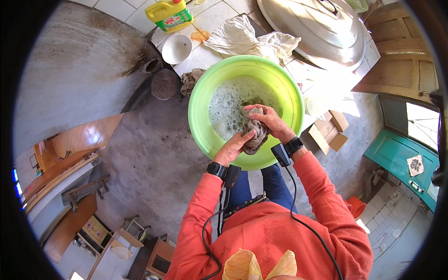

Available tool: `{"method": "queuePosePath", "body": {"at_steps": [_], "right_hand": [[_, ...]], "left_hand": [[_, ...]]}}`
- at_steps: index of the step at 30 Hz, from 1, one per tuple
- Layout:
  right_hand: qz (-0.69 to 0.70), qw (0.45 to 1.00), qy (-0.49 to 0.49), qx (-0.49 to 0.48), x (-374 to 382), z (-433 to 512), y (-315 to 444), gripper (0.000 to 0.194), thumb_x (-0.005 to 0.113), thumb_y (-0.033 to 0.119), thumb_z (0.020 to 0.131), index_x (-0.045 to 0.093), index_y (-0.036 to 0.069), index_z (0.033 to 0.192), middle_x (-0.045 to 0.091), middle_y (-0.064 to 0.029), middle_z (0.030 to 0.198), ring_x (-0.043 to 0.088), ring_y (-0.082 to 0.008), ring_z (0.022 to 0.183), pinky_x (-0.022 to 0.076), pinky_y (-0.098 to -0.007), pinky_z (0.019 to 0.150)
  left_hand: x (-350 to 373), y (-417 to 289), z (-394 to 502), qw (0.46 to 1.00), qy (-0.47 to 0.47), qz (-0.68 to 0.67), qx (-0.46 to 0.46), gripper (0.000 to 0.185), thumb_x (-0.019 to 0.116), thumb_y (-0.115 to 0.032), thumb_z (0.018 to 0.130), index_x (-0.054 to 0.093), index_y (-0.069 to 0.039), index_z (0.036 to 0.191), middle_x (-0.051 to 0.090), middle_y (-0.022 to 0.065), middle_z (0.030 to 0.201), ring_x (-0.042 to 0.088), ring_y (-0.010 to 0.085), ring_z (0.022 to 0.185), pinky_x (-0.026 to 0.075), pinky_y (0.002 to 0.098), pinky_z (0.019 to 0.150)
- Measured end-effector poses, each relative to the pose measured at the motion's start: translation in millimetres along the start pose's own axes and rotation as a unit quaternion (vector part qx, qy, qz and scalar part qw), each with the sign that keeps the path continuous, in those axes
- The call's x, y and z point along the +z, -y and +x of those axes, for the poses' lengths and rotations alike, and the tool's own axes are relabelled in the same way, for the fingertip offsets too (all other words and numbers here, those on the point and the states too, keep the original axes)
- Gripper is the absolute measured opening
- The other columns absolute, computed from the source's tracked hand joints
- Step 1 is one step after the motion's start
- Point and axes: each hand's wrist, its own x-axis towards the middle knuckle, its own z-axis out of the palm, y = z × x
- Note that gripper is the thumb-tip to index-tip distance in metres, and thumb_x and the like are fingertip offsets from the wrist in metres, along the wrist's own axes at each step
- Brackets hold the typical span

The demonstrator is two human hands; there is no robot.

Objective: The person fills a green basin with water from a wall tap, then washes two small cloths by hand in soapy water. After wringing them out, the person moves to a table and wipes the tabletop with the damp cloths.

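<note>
A wet, grey-brown cloth (257, 134) is bunched up between my two hands, above the near right part of a light green plastic basin (199, 122). My left hand (235, 147) grips its lower left side, thumb on top. At the cloth's upper end, my right hand (271, 120) has its fingers curled around the fabric. Foamy water (227, 108) with many bubbles covers the basin's bottom. The underside of the cloth is hidden, and I cannot tell whether it touches the water.
Behind the basin, a white-tiled counter (210, 15) bears a white bowl (177, 49), a yellow detergent jug (169, 15), a crumpled white cloth (245, 38) and a large metal lid (315, 28). Another brown cloth (191, 80) lies left of the basin. An open cardboard box (328, 131) sits at right.
</note>
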Motion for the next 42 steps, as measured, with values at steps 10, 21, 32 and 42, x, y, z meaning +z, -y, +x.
{"method": "queuePosePath", "body": {"at_steps": [10, 21, 32, 42], "right_hand": [[-0.184, 0.982, 0.003, -0.038, 1, 17, -15, 0.030, 0.070, 0.030, 0.085, 0.065, 0.002, 0.094, 0.062, -0.0020, 0.082, 0.055, -0.0098, 0.078, 0.0461, -0.0276, 0.069], [-0.482, 0.849, -0.161, -0.148, 7, 35, -67, 0.030, 0.062, 0.025, 0.088, 0.050, -0.002, 0.092, 0.062, -0.0280, 0.093, 0.059, -0.0460, 0.085, 0.0482, -0.0494, 0.072], [0.043, 0.996, 0.071, 0.037, -3, -4, -16, 0.057, 0.058, 0.050, 0.091, 0.059, 0.000, 0.120, 0.064, -0.0093, 0.110, 0.060, -0.0159, 0.098, 0.0470, -0.0312, 0.086], [-0.338, 0.937, -0.030, -0.079, -2, 9, -27, 0.050, 0.066, 0.043, 0.086, 0.060, -0.004, 0.103, 0.067, -0.0166, 0.082, 0.064, -0.0241, 0.077, 0.0511, -0.0377, 0.069]], "left_hand": [[6, -3, 6, 0.974, -0.044, 0.218, 0.048, 0.060, 0.081, -0.030, 0.077, 0.056, -0.001, 0.124, 0.062, 0.0032, 0.118, 0.059, 0.0140, 0.106, 0.046, 0.0304, 0.093], [1, 27, 33, 0.732, -0.240, 0.625, 0.123, 0.030, 0.074, -0.015, 0.069, 0.065, -0.004, 0.095, 0.069, 0.0154, 0.086, 0.068, 0.0254, 0.080, 0.052, 0.0367, 0.070], [8, -2, -18, 0.999, -0.004, -0.019, 0.046, 0.071, 0.079, -0.036, 0.080, 0.044, -0.006, 0.134, 0.056, 0.0038, 0.122, 0.059, 0.0142, 0.102, 0.050, 0.0309, 0.087], [12, 14, 7, 0.955, -0.081, 0.262, 0.111, 0.032, 0.077, -0.018, 0.077, 0.066, -0.003, 0.102, 0.067, 0.0024, 0.093, 0.062, 0.0122, 0.084, 0.050, 0.0305, 0.077]]}}
